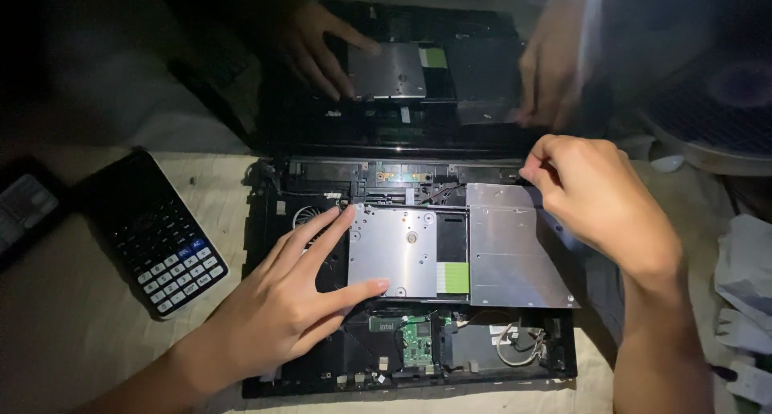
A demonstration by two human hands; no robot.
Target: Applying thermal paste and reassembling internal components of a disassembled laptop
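Disassembly in hand: opened black laptop base (265, 221) lying on bench. Left hand (281, 301), fingers spread flat, pressing silver rectangular metal drive (394, 249) at base's centre. Right hand (599, 197), fingers pinched narrow, gripping silver metal plate (515, 253) at its upper right corner, just right of drive. Next move likely calling for careful, level lift.

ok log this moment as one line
left hand flat, fingers on silver drive | right hand pinching top edge of metal plate | opened laptop base | calculator at left

A calculator (165, 245) lies left of the open laptop (410, 285). A fan (716, 116), maybe, sits behind on the right.
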